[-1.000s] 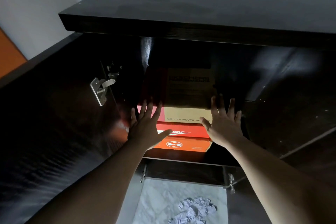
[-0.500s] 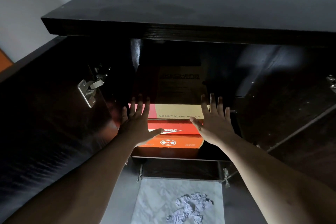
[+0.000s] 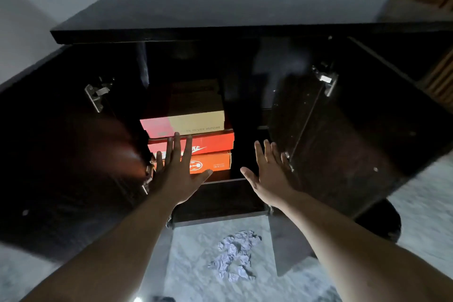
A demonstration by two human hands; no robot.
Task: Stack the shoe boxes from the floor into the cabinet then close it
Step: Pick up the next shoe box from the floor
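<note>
Hands (image 3: 223, 174) spread before stacked boxes (image 3: 193, 140), cabinet (image 3: 220, 19).

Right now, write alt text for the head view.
Two open hands, left and right, reach toward a dark cabinet whose two doors stand open. Inside, three shoe boxes are stacked: tan on red on orange. Crumpled paper lies on the pale floor below.

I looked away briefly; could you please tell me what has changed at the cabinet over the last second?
Both hands drew back from the boxes: the left hand now hovers in front of the stack, the right hand has shifted right toward the right door. Nothing was grasped. The three stacked shoe boxes stayed put; both doors remain open.
</note>
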